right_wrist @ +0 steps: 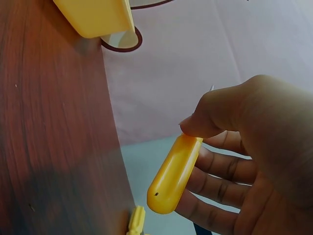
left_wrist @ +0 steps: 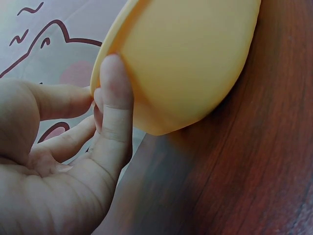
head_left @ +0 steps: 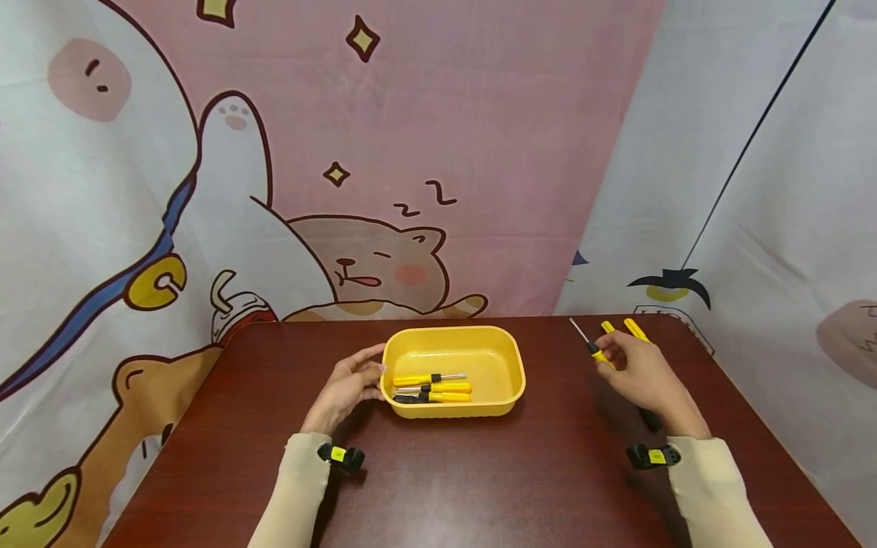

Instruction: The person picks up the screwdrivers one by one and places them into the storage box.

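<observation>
My left hand [head_left: 348,384] pinches the left rim of a yellow plastic tray [head_left: 489,369], thumb on one side and fingertips on the other. Several yellow-and-black screwdrivers [head_left: 414,380] lie sideways in the tray's left half. To the right of it, my right hand [head_left: 640,377] holds a screwdriver [right_wrist: 173,176] by its yellow handle, between thumb and fingers. Its thin metal shaft points up and left in the head view, above the table. Just behind this hand, two more yellow handles [head_left: 636,329] show, their other ends hidden by the hand.
The dark red-brown table [head_left: 425,479] ends at a patterned cloth backdrop [head_left: 521,190]. Part of a black object [head_left: 649,418] shows under the right wrist. Each wrist wears a small black camera [head_left: 340,455] on a strap.
</observation>
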{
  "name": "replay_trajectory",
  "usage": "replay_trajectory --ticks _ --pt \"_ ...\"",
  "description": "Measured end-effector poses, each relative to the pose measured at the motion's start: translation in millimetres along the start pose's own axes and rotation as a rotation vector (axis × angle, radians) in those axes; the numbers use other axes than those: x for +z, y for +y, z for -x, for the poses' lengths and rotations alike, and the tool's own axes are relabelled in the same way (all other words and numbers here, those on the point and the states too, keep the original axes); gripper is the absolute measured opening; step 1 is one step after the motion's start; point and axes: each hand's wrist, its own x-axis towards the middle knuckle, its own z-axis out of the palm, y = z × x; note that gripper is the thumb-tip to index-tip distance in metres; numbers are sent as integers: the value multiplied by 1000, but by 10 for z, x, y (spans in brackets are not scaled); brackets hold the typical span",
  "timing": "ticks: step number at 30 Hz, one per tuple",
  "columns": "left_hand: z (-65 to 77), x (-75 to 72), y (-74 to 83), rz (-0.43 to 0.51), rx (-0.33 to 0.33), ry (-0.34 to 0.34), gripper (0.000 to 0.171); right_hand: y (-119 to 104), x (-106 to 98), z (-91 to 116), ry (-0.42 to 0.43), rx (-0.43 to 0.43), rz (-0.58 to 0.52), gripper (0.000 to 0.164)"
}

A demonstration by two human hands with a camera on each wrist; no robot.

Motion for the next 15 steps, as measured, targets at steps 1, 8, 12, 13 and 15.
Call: replay_trajectory --ticks 1,8,12,13,15 --pt "1 -1 -4 0 1 0 47 -13 11 0 -1 -4 1 28" --pt "5 -8 -29 -2 -3 -1 47 -94 92 -15 -28 -49 -5 29" --pt "-4 -9 -25 -8 -3 -5 47 -143 144 -18 -46 -49 -21 29" --pt "-9 -9 -22 -13 -1 -7 47 -159 155 -16 -52 -49 -27 29" --pt "-19 -8 -17 -14 0 -9 47 -194 177 -12 -61 -48 -32 29"
